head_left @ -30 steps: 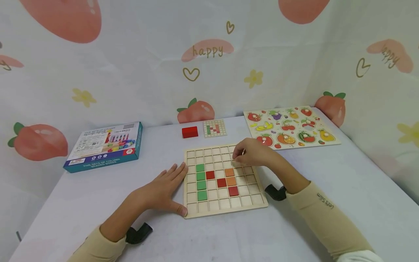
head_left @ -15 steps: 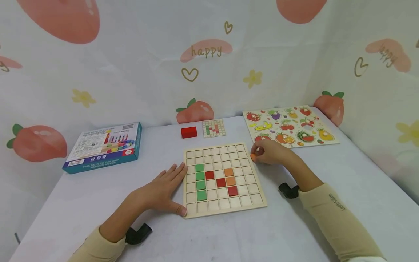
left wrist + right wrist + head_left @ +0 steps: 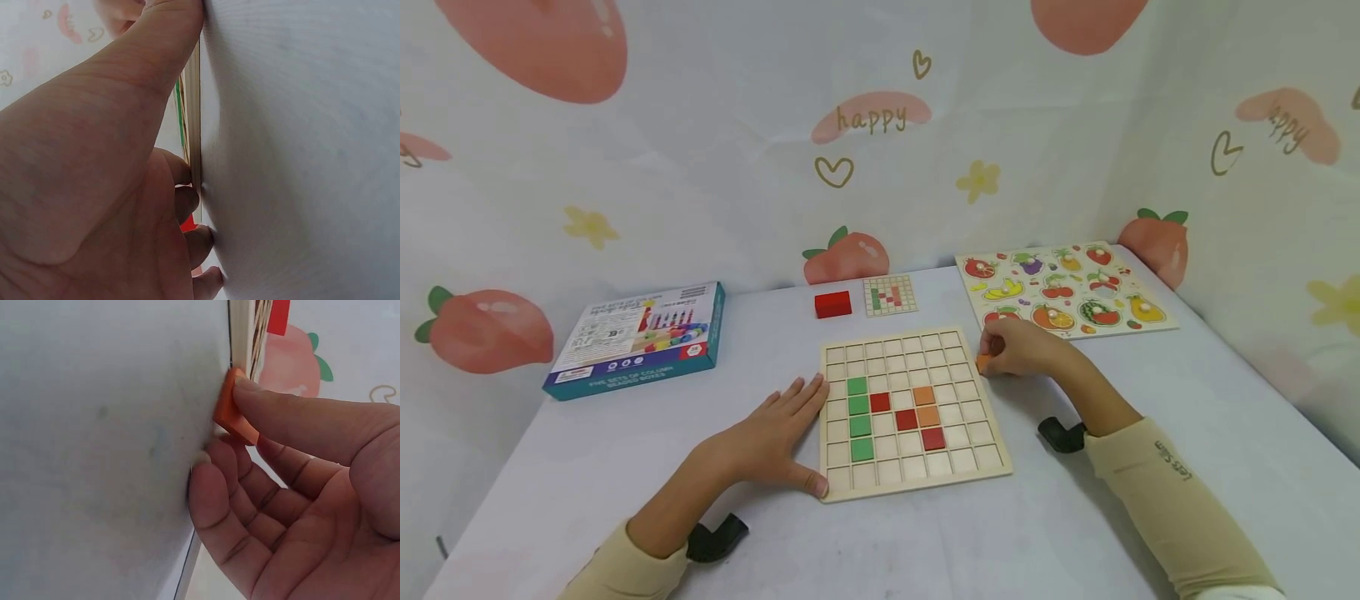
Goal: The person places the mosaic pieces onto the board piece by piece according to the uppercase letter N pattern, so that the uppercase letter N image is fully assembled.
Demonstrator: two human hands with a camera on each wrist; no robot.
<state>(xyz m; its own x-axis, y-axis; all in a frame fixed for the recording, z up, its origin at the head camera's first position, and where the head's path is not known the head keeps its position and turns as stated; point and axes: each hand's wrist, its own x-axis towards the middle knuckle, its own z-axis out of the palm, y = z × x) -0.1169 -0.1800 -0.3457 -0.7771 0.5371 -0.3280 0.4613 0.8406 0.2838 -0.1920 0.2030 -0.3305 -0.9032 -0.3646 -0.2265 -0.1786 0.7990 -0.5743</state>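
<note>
A square wooden grid board (image 3: 887,471) lies on the table with several green tiles (image 3: 861,426) in a column, three red tiles (image 3: 907,418) stepping down in a diagonal, and two orange tiles (image 3: 928,416). Along its left edge rests my left hand (image 3: 775,433), fingers spread, the thumb at the near corner; the left wrist view shows the fingertips (image 3: 200,244) down beside that edge. My right hand (image 3: 1026,346), at the board's right side, pinches an orange block (image 3: 234,412) between thumb and fingers. The block sits low, right beside the board's edge.
Behind the board are a red block (image 3: 833,304) and a small pattern card (image 3: 913,283) printed with a coloured grid. A fruit puzzle board (image 3: 1037,315) lies at the back right. Toward the back left lies a teal-edged toy box (image 3: 632,342).
My right hand has moved right, from over the board's upper right squares to beside its right edge, where an orange block shows in the fingers. My left hand has stayed put.
</note>
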